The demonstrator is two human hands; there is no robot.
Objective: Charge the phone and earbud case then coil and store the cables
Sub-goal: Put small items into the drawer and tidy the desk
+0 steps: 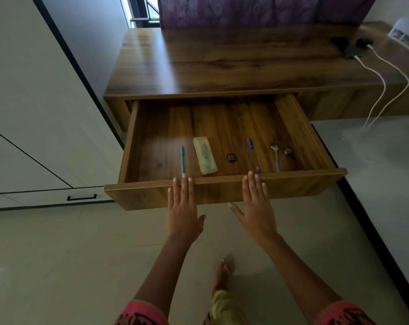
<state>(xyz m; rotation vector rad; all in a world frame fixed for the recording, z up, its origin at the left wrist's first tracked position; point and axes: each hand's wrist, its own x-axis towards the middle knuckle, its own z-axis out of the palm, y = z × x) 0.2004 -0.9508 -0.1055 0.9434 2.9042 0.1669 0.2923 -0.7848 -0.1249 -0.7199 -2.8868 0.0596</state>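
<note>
- My left hand [182, 207] and right hand [255, 205] lie flat, fingers straight, against the drawer front [304, 181].
- If I push, I risk pinching the fingertips that overlap its top edge.

Left hand [183, 207] and right hand [255, 205] reach forward side by side, flat, fingers straight, thumbs spread.

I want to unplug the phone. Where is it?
Head view: the phone lies at the desk top's far right, a white cable plugged into it, beside the earbud case.
</note>
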